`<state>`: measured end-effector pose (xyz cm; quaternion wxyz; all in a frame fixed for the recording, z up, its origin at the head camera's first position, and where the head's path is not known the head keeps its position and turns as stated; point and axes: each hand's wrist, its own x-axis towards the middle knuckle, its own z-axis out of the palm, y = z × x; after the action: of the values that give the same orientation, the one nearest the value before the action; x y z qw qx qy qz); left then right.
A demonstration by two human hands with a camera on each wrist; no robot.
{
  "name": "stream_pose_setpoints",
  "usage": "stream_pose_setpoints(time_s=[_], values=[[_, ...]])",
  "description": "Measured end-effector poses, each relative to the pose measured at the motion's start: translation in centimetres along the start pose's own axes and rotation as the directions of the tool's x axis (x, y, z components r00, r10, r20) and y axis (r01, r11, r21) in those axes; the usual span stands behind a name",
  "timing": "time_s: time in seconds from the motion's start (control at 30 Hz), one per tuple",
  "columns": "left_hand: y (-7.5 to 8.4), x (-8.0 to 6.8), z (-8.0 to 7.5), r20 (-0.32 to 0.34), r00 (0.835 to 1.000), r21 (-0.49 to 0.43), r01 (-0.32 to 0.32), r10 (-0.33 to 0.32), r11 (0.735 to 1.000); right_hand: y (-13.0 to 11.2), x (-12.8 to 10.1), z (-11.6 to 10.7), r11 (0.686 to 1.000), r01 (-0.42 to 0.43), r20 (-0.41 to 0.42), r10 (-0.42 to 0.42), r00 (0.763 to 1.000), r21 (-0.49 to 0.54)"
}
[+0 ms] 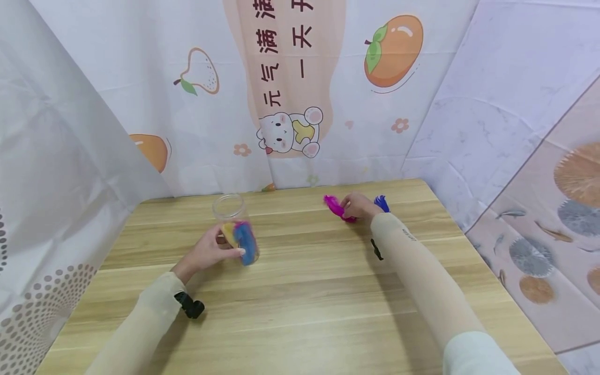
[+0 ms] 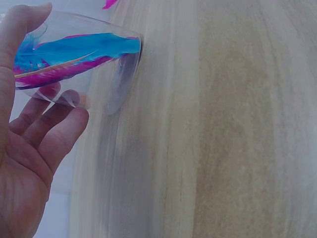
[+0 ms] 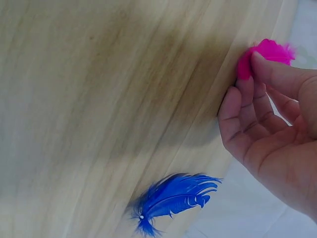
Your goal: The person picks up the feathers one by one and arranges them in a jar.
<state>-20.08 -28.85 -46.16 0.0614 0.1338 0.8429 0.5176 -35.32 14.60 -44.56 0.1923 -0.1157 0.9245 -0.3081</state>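
Observation:
A clear plastic jar (image 1: 233,221) stands on the wooden table (image 1: 304,291) with blue, yellow and pink feathers inside. My left hand (image 1: 208,252) grips the jar (image 2: 74,59) from its near side, fingers curled around the wall. Further right, near the table's back edge, my right hand (image 1: 358,207) pinches a magenta feather (image 1: 334,206) between thumb and fingers; the same magenta feather (image 3: 265,54) shows at the fingertips (image 3: 247,74) in the right wrist view. A dark blue feather (image 1: 382,203) lies flat on the table just right of that hand, and the blue feather (image 3: 171,198) is untouched.
Printed fabric backdrops (image 1: 290,94) with fruit and a cartoon bear close in the table at the back and both sides. Bare wood (image 1: 304,312) stretches between my arms toward the front edge.

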Motion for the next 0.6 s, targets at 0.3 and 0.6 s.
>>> stream_pose_setpoints(time_s=[0.3,0.6], values=[[0.06,0.27,-0.17,0.012,1.000,0.007,-0.021,0.021,1.000,-0.06,-0.16,-0.13,0.999,0.007,0.011,-0.007,1.000,0.043],[-0.04,0.22,-0.15,0.001,1.000,0.039,-0.006,0.006,0.999,-0.09,0.32,0.07,0.950,-0.038,0.029,0.031,0.999,0.309]])
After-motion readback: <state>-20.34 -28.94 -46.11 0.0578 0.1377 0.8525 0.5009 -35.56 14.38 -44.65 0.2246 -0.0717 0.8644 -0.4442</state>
